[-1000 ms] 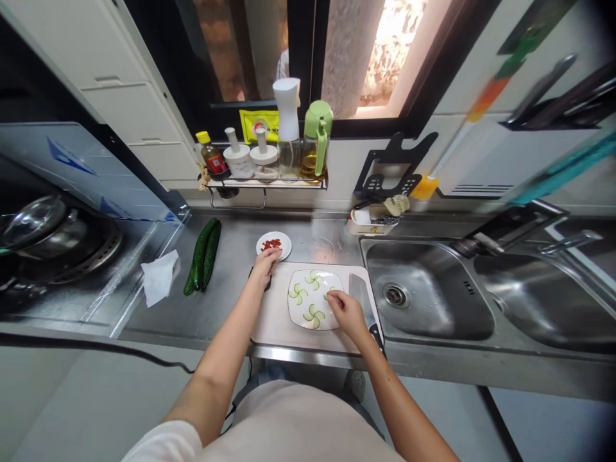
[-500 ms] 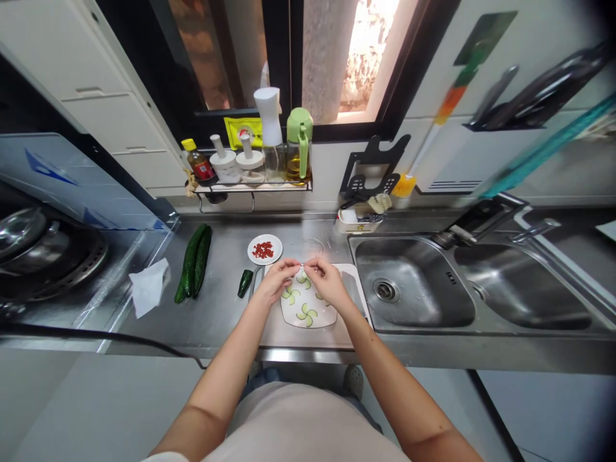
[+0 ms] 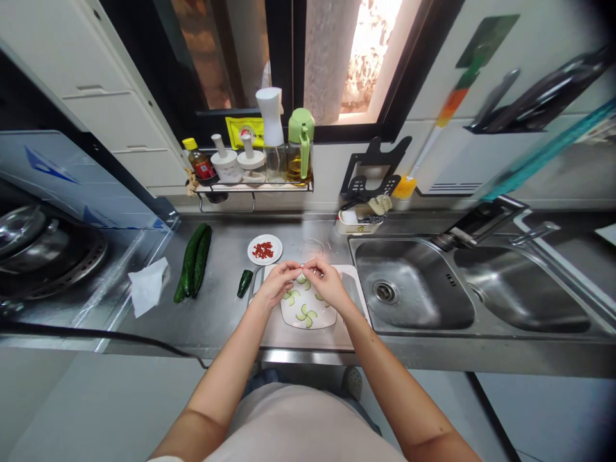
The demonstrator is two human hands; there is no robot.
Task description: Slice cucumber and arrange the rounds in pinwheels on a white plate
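My left hand (image 3: 280, 282) and my right hand (image 3: 324, 281) meet fingertip to fingertip over the far side of a white plate (image 3: 290, 319). Both are closed in a pinch; whatever sits between the fingers is too small to make out. Thin cucumber slices (image 3: 306, 316) lie on the plate in several pinwheel shapes, some partly hidden by my hands. Under the plate is a cutting board (image 3: 353, 282). A small white dish (image 3: 264, 259) of chopped red pieces stands just beyond my left hand, and a cucumber stub (image 3: 244, 283) lies left of the board.
Whole cucumbers (image 3: 193, 263) and a crumpled white paper (image 3: 148, 287) lie on the counter at left, near the stove (image 3: 52, 256). A double sink (image 3: 418, 282) adjoins the board at right. Behind, a rack (image 3: 255, 188) carries bottles and jars, beside a utensil holder (image 3: 359, 222).
My pinched fingertips have shifted very slightly, staying together over the plate's far side. The cucumber pinwheels and dishes stay as they were.
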